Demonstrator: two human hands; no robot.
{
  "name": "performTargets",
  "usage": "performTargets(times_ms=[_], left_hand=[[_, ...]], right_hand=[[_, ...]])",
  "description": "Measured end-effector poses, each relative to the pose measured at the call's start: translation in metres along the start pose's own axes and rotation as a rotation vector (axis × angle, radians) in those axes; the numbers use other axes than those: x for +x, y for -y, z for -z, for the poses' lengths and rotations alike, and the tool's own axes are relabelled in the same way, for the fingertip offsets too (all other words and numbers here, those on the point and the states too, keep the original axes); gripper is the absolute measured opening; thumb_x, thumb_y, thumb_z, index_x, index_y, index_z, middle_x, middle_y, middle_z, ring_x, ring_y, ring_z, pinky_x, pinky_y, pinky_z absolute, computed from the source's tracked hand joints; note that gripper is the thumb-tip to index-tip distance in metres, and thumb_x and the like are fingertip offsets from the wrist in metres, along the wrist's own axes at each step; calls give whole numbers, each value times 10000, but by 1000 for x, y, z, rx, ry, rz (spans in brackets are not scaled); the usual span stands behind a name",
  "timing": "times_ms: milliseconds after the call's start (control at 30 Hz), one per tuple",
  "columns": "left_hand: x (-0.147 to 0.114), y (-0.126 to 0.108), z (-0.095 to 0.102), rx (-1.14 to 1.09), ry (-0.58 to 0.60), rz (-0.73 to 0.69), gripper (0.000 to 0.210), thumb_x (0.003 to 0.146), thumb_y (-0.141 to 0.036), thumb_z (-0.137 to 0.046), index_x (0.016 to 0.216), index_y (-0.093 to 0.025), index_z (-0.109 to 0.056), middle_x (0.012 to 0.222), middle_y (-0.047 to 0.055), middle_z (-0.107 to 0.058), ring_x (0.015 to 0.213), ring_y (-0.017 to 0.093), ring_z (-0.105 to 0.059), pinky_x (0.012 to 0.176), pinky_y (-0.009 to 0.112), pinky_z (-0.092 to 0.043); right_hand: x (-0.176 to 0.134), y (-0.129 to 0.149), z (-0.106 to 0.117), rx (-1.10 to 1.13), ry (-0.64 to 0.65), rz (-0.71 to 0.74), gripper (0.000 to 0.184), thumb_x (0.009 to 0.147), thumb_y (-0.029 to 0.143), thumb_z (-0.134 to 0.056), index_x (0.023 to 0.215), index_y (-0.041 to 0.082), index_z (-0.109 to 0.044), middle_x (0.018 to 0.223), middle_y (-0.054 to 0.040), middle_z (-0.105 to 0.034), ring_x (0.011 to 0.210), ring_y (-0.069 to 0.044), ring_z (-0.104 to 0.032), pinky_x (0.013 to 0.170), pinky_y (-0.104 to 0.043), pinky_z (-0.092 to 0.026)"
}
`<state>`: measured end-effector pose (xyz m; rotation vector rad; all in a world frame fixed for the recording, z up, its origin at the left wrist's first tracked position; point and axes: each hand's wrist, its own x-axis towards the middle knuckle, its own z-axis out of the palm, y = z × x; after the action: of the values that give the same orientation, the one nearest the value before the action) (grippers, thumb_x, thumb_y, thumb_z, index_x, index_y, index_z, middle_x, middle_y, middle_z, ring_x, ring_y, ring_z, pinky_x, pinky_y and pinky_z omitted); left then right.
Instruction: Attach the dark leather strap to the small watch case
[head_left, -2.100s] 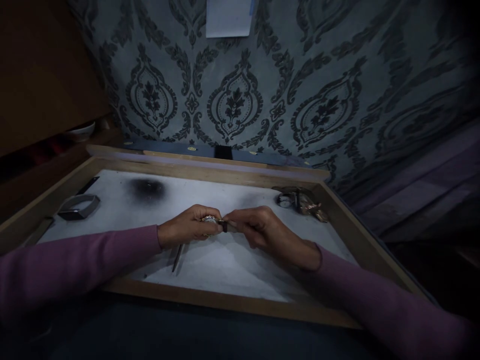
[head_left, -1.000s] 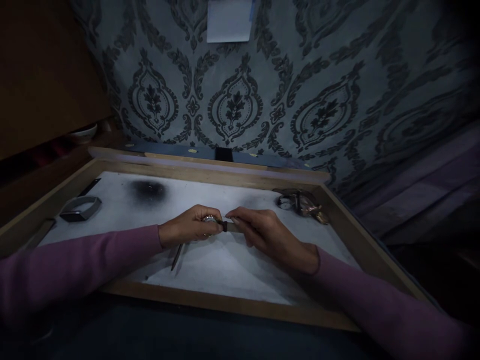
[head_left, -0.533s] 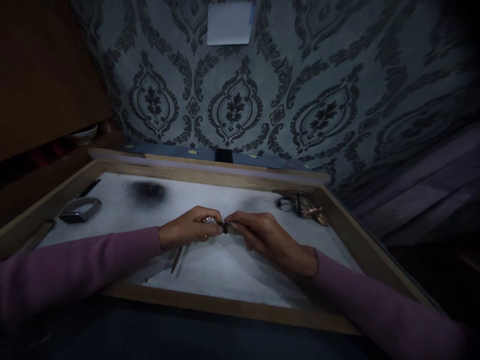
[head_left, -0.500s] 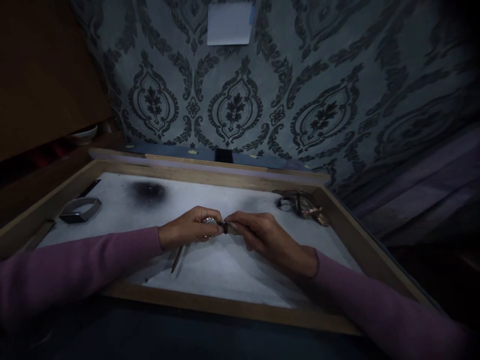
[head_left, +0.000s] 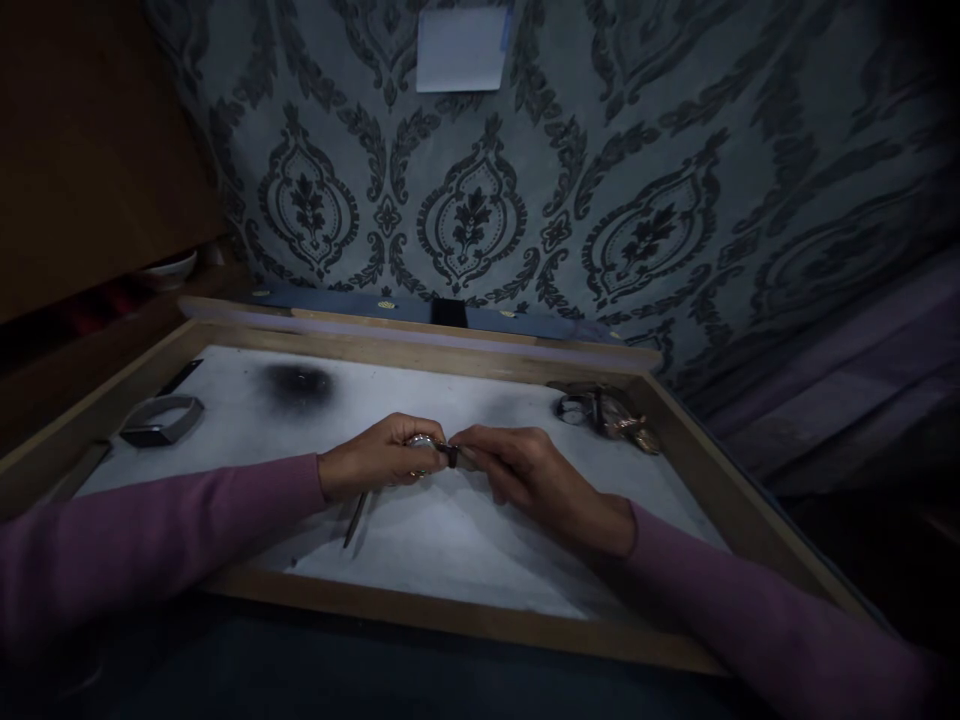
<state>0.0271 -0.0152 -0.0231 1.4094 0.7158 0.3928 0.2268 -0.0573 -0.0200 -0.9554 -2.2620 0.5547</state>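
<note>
My left hand (head_left: 382, 452) is closed around a wristwatch (head_left: 420, 442) with a round, shiny case. A short dark strap piece (head_left: 451, 454) shows between my two hands. At that strap, the thumb and fingers of my right hand (head_left: 517, 468) are pinched together, touching it from the right; the fingers hide most of the grip. Beneath my left hand a thin brownish stick-like piece (head_left: 355, 520) slants down toward the white sheet; its upper end is hidden.
A wooden-rimmed tray (head_left: 465, 622) lined with a white sheet (head_left: 420, 570) surrounds my hands. At its left lies a grey-banded watch (head_left: 162, 420), with a dark strip (head_left: 182, 376) behind. Several watches (head_left: 607, 412) are heaped at the back right. Patterned wall behind.
</note>
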Motion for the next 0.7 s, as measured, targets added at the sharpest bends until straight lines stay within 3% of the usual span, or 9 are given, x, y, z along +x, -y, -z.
performTargets(times_ms=[700], left_hand=[[0,-1,-2,-7,-14,7,160,739,-300,-618,735,-149,-565,556,-81,-369,484,53,-283,459,197,-211]], right_hand=[[0,-3,-1,-17,-52,44,227,962,176,-429,989,135,-650,518,52,-506,442,-73,-480,498,-183,-396]])
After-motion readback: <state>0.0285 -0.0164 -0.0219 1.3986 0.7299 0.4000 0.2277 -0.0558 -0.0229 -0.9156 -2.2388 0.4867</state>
